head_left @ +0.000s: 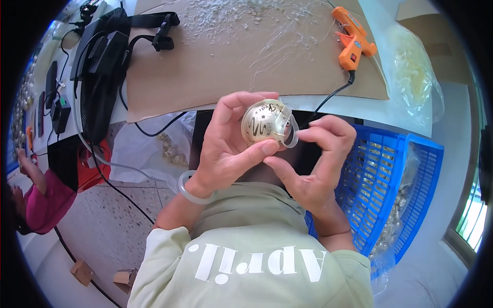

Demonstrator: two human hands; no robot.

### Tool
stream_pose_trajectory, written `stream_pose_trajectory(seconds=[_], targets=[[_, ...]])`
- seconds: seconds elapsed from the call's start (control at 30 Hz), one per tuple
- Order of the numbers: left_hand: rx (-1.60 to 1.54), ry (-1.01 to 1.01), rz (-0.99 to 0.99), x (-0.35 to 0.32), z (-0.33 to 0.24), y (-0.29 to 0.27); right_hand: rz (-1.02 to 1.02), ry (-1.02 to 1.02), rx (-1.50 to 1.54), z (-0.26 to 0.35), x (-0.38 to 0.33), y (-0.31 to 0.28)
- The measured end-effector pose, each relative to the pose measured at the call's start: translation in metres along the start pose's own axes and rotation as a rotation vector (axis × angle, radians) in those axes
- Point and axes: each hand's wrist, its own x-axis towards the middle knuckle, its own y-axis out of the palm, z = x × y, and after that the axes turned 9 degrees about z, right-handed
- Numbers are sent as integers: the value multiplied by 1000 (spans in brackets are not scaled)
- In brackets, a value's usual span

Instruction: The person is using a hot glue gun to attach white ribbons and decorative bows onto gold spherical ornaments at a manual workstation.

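My left hand [226, 146] is closed around a shiny pale-gold bauble [261, 122] with dark printed letters and stars, holding it in front of my lap. The thumb presses on its near side and the fingers curl behind it. From the bauble's right side stands a loop of pale translucent ribbon [292, 137]. My right hand [318, 164] is just right of the bauble, thumb and index finger spread apart. Its index fingertip meets the edge of the ribbon loop, and the thumb tip points toward the bauble's lower side.
Cardboard [205, 72] covers the table, with glue strands and scraps at its far side. An orange glue gun [352, 41] lies there, its cord running toward me. A blue crate [370, 190] with gold baubles stands right. Black straps [108, 61] lie left; a co-worker's pink sleeve [49, 203] shows beyond.
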Motion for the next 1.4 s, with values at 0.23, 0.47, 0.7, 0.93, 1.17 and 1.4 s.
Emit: stream_pose_trajectory(seconds=[0.23,0.47,0.7,0.93,1.17,1.4], targets=[[-1,44,-30,-4,6,-11,239,-66,591,-16,12,-12],[109,24,103,-10,4,-18,441,-164,1035,-40,20,-35],[287,-48,162,-13,-3,-8,582,-153,1098,-62,31,-46],[446,-99,389,-6,-4,-15,734,-418,1120,-84,51,-42],[360,-137,372,-13,0,-10,778,-439,1257,-94,56,-38],[332,-101,341,-13,3,-9,658,-371,1258,-91,58,-34]])
